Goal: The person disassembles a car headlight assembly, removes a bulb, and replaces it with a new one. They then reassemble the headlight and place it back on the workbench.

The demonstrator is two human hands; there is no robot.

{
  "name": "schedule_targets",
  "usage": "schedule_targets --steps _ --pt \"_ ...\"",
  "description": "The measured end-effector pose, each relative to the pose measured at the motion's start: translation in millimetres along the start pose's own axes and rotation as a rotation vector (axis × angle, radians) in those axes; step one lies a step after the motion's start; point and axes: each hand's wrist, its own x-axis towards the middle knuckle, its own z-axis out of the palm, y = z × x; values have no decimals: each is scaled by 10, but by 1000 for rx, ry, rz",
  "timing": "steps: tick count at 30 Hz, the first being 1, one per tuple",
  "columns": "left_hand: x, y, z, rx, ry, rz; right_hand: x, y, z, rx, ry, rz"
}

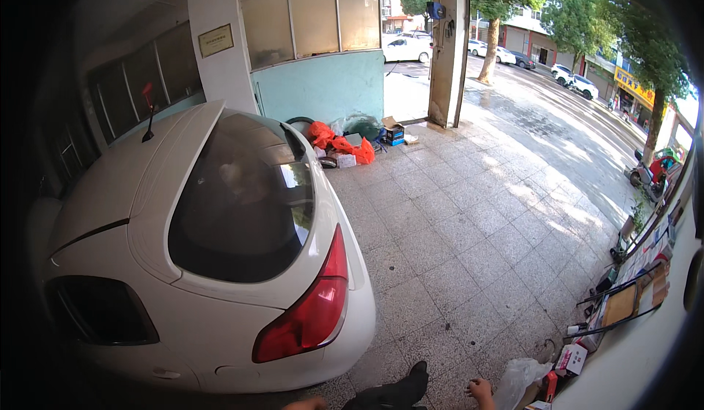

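Note:
At the bottom edge, right of my dark-clothed leg and dark shoe point(418, 370), is my right hand point(481, 390). Its fingers are loosely bent and a little apart, with nothing visible in them. A clear plastic bag point(518, 381) appears just beside it, and I cannot tell whether they touch. Only a sliver of my left hand point(306, 404) shows left of the leg; its fingers are cut off by the frame. The nearest thing to it is a white car point(323, 362) with a red tail light point(312, 311) and a dark rear window point(242, 205).
Speckled floor tiles point(440, 249) run towards a street with parked cars. Along the right wall stand a folding chair point(623, 304) and several boxes point(572, 357). Orange bags point(345, 144) and an open carton point(393, 131) lie by the pale blue partition point(323, 91).

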Motion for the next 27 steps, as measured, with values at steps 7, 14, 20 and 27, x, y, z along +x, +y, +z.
schedule_targets --steps 7,14,20,27 --pt "867 2911 -1785 144 186 328 1433 -719 -1172 197 -265 96" --pt "1229 5023 -4181 -389 745 618 2508 -990 -2461 -278 -1 385" --pt "1727 5185 -4955 -308 569 380 4114 -2698 -2856 -369 -84 392" --pt "2097 4794 -5068 -273 109 16 6310 -5135 -2792 -512 -209 234"
